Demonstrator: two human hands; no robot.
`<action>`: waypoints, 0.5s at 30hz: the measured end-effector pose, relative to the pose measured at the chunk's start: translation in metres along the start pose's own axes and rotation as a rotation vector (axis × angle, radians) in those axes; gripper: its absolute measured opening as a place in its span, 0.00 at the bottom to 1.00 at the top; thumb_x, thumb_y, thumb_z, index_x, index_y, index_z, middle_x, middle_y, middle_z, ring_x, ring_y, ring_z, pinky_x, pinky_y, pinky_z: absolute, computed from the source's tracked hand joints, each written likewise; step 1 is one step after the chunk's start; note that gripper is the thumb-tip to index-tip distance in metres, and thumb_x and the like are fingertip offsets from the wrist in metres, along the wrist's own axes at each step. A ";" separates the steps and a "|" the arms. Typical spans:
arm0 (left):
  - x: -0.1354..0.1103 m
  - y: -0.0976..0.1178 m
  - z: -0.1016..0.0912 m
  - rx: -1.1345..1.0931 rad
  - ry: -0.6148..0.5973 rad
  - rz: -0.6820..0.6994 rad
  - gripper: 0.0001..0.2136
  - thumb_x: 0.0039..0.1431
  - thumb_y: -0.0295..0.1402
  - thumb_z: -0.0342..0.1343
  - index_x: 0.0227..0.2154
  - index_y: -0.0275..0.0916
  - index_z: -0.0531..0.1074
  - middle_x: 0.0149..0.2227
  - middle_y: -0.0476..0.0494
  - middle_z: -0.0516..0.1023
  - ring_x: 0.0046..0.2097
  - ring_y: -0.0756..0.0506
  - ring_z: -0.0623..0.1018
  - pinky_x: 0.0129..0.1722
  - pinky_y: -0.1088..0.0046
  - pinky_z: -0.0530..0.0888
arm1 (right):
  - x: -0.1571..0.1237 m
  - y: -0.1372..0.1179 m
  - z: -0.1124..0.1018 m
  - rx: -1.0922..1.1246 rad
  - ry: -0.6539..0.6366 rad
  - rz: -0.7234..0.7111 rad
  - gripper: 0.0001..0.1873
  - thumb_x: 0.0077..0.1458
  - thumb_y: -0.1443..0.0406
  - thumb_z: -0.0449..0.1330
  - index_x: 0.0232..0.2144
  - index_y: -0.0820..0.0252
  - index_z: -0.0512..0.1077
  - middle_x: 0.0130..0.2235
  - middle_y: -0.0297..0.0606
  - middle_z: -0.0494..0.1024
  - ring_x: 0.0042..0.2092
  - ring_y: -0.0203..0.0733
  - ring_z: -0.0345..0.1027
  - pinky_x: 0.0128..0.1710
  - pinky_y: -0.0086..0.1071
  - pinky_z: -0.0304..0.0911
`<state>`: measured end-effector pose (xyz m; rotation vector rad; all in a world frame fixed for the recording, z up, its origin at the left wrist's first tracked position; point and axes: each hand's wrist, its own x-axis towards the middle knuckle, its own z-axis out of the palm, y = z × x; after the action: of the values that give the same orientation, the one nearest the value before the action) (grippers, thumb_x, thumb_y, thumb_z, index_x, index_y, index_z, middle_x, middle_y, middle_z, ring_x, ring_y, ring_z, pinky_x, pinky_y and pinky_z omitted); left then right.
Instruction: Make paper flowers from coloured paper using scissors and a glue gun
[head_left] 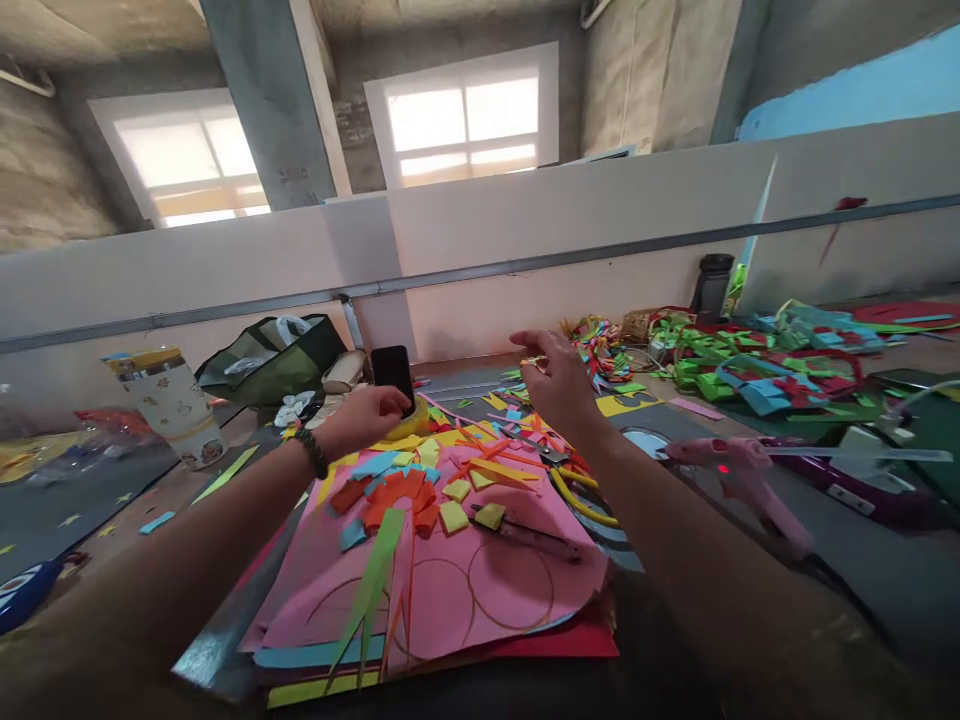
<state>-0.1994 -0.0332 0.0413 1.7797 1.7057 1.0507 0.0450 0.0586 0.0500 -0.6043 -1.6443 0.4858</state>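
My left hand [367,418] is beside an upright black phone [391,368] and over a yellow ring-shaped thing [409,418]. Its fingers curl together, and what they hold, if anything, is hidden. Raised above the far right of the paper pile, my right hand [559,375] has index finger and thumb apart with nothing visible between them. Below lie pink sheets [442,590] with drawn circles. On them rest an orange paper flower [397,500] with green paper strips [379,575], yellow squares [453,517] and a utility knife [532,540]. Yellow-handled scissors [577,497] lie near my right forearm.
A pink glue gun [742,475] with a lit red light lies at the right, near a purple tool [855,490]. Behind are green and blue paper pieces [765,365] and a dark bottle [712,288]. At left stand a tumbler [169,405] and a green bag [270,360].
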 end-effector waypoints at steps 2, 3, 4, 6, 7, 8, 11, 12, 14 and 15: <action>-0.033 -0.005 -0.010 0.129 -0.077 0.088 0.04 0.47 0.27 0.58 0.27 0.39 0.76 0.35 0.47 0.75 0.41 0.44 0.72 0.49 0.63 0.68 | -0.011 -0.009 0.005 -0.039 -0.120 -0.078 0.16 0.39 0.76 0.50 0.31 0.62 0.72 0.36 0.42 0.72 0.39 0.43 0.65 0.43 0.37 0.60; -0.050 -0.008 -0.012 0.172 -0.135 0.126 0.05 0.47 0.26 0.57 0.26 0.40 0.76 0.36 0.47 0.75 0.42 0.44 0.72 0.49 0.64 0.67 | -0.018 -0.014 0.009 -0.046 -0.199 -0.116 0.15 0.41 0.76 0.50 0.29 0.61 0.73 0.34 0.40 0.73 0.38 0.42 0.66 0.42 0.36 0.60; -0.066 -0.009 -0.012 0.229 -0.203 0.184 0.07 0.48 0.26 0.55 0.28 0.41 0.77 0.40 0.47 0.76 0.44 0.44 0.72 0.50 0.65 0.66 | -0.026 -0.019 0.014 -0.044 -0.289 -0.150 0.15 0.42 0.76 0.50 0.26 0.60 0.74 0.31 0.38 0.74 0.37 0.41 0.66 0.40 0.34 0.61; -0.091 -0.013 -0.007 0.484 -0.302 0.411 0.12 0.54 0.27 0.50 0.38 0.43 0.76 0.46 0.45 0.74 0.48 0.43 0.71 0.53 0.63 0.65 | -0.041 -0.028 0.025 -0.048 -0.515 -0.243 0.15 0.44 0.77 0.51 0.24 0.59 0.75 0.29 0.35 0.75 0.36 0.39 0.67 0.39 0.32 0.62; -0.100 -0.014 -0.003 0.531 -0.321 0.476 0.13 0.56 0.28 0.48 0.40 0.44 0.75 0.47 0.44 0.74 0.50 0.42 0.70 0.53 0.62 0.64 | -0.048 -0.032 0.030 -0.060 -0.632 -0.300 0.16 0.46 0.77 0.51 0.25 0.59 0.76 0.31 0.35 0.76 0.37 0.39 0.68 0.40 0.32 0.62; -0.105 -0.016 0.002 0.561 -0.334 0.533 0.13 0.58 0.29 0.47 0.41 0.44 0.74 0.47 0.43 0.74 0.49 0.42 0.71 0.53 0.62 0.65 | -0.053 -0.037 0.034 -0.082 -0.732 -0.351 0.16 0.47 0.77 0.51 0.27 0.60 0.77 0.32 0.37 0.77 0.39 0.40 0.68 0.42 0.33 0.62; -0.112 -0.016 0.016 0.580 -0.332 0.573 0.13 0.59 0.29 0.44 0.40 0.43 0.73 0.43 0.42 0.76 0.45 0.43 0.73 0.50 0.62 0.67 | -0.058 -0.053 0.028 -0.147 -0.847 -0.369 0.18 0.51 0.79 0.49 0.34 0.65 0.77 0.38 0.42 0.77 0.42 0.39 0.68 0.44 0.32 0.62; -0.113 -0.016 0.019 0.586 -0.324 0.569 0.14 0.59 0.29 0.43 0.40 0.43 0.73 0.41 0.43 0.77 0.44 0.43 0.74 0.49 0.63 0.68 | -0.059 -0.061 0.020 -0.158 -0.832 -0.331 0.19 0.51 0.79 0.48 0.36 0.65 0.76 0.39 0.42 0.77 0.41 0.38 0.69 0.43 0.31 0.62; -0.115 -0.020 0.022 0.601 -0.290 0.557 0.15 0.59 0.28 0.42 0.41 0.44 0.73 0.40 0.43 0.77 0.42 0.43 0.75 0.48 0.64 0.69 | -0.062 -0.075 -0.005 -0.198 -0.817 -0.239 0.19 0.53 0.78 0.48 0.39 0.63 0.76 0.40 0.39 0.78 0.40 0.36 0.70 0.40 0.28 0.63; -0.115 -0.025 0.022 0.606 -0.293 0.574 0.16 0.58 0.27 0.43 0.43 0.46 0.73 0.41 0.44 0.78 0.42 0.43 0.76 0.48 0.65 0.69 | -0.066 -0.080 -0.021 -0.238 -0.818 -0.188 0.18 0.54 0.76 0.49 0.39 0.60 0.76 0.38 0.36 0.78 0.38 0.36 0.71 0.38 0.27 0.63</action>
<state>-0.1911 -0.1383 -0.0155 2.7582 1.4459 0.4249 0.0639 -0.0462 0.0526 -0.4329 -2.5378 0.4238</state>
